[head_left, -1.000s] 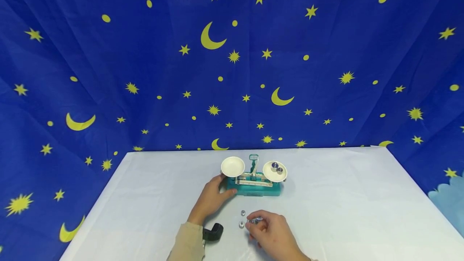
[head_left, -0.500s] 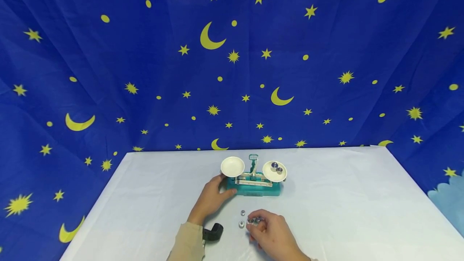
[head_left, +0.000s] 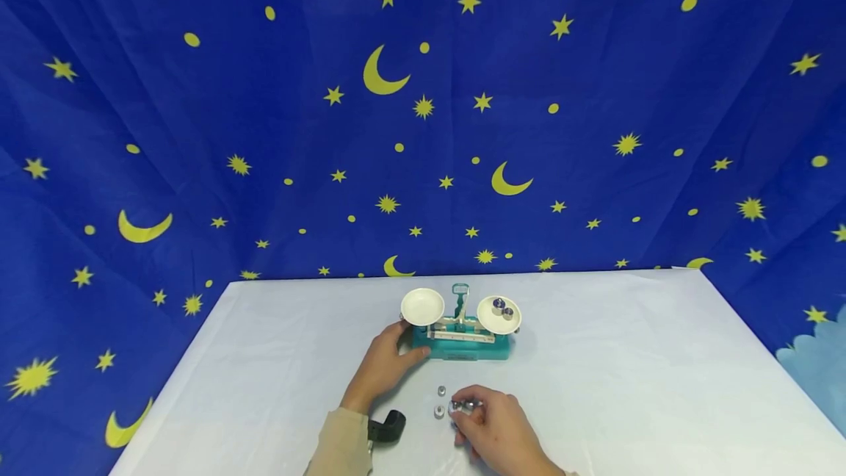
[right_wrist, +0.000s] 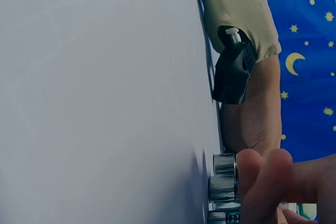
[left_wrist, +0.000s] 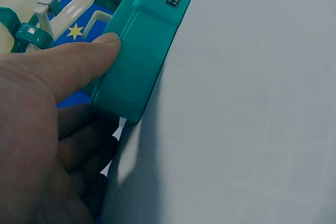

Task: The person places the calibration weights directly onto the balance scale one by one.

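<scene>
A green balance scale [head_left: 463, 350] with two white pans stands on the white table. My left hand [head_left: 382, 364] grips the left end of its base, thumb [left_wrist: 94, 59] on the front edge and the other fingers around the end. The left pan [head_left: 423, 307] is bare; two metal weights [head_left: 499, 305] sit on the right pan [head_left: 487, 319]. In front of the scale my right hand [head_left: 500, 423] pinches a small metal weight [head_left: 454, 407] with thumb and forefinger low over the table. More weights [right_wrist: 224, 164] stand right beside these fingertips, partly hidden by them.
Two small weights [head_left: 439, 411] stand on the table left of my right hand. A black camera mount [head_left: 388, 426] is strapped at my left wrist, by the beige sleeve [head_left: 344, 441]. Behind the table [head_left: 615, 358] hangs a blue cloth [head_left: 317, 131] with yellow stars and moons.
My right thumb and forefinger have shifted slightly at the weights, and a weight shows more at their tips. The left hand keeps its hold on the base. The head view has tilted a little.
</scene>
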`<state>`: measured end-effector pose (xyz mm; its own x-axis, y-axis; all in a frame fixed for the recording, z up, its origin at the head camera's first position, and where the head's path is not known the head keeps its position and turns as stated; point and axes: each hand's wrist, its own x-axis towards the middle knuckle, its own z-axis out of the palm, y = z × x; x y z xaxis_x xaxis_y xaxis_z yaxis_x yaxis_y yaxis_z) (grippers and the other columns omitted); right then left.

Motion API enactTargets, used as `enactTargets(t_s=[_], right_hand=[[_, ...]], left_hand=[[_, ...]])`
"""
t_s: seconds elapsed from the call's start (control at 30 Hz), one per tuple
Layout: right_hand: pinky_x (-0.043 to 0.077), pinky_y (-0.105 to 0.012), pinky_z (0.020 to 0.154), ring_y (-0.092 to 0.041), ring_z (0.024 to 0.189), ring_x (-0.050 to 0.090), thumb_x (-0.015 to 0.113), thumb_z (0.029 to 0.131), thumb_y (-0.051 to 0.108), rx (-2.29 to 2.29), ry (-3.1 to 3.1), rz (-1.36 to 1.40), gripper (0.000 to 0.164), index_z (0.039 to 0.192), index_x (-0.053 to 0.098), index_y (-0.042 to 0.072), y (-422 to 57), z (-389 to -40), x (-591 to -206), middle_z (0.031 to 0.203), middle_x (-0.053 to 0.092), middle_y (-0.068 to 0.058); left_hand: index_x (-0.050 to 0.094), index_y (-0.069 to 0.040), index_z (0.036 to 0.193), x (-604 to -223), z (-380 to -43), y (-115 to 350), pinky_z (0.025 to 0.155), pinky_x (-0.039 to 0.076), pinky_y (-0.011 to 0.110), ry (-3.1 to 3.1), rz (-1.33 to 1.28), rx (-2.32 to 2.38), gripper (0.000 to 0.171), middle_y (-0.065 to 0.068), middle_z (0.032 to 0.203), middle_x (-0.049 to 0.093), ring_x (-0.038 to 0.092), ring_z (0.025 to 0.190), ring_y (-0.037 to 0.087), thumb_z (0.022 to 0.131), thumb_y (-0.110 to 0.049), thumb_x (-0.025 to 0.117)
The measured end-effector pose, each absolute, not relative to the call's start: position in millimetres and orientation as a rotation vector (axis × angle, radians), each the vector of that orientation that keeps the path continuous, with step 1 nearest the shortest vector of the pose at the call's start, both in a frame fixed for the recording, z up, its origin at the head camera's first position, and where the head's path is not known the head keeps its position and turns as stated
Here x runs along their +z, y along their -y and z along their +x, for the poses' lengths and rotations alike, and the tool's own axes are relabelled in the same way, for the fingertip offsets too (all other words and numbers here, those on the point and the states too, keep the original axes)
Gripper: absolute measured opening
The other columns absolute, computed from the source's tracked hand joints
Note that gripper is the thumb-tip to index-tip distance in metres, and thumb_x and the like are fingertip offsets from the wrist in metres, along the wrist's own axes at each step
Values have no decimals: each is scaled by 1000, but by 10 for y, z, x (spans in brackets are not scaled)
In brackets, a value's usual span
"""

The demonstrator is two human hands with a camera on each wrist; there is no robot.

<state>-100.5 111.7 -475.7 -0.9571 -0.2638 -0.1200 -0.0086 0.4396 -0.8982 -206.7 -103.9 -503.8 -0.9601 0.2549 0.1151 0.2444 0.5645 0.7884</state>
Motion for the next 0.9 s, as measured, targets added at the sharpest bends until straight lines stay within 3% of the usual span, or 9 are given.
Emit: enactTargets(t_s=[0.27, 0.6, 0.9], right_hand=[[43, -24, 43, -14, 44, 59, 68, 94, 13, -1540, -2422, -245, 16, 107, 68, 4, -1139, -1005, -4771, 63, 68, 4], [49, -23, 56, -15, 45, 59, 66, 96, 16, -1572, -2431, -246, 15, 105, 69, 4, -1148, -1018, -4783, 63, 68, 5], [47, -24, 42, -12, 44, 57, 65, 96, 17, -1616, -2454, -227, 16, 104, 69, 5, -1122, -998, -4769, 65, 68, 6]], left_hand=[[49, 5, 144, -5046, -2053, 1036, 116, 34, 56, -2763, 459, 1397, 72, 25, 145, 51, 45, 137, 41, 90, -36, 75], [49, 6, 144, -5042, -2061, 1037, 116, 34, 56, -2761, 439, 1410, 72, 25, 145, 51, 45, 137, 41, 90, -35, 75], [50, 6, 142, -5045, -2072, 1037, 115, 34, 56, -2773, 457, 1417, 71, 26, 144, 52, 46, 136, 41, 90, -34, 75]])
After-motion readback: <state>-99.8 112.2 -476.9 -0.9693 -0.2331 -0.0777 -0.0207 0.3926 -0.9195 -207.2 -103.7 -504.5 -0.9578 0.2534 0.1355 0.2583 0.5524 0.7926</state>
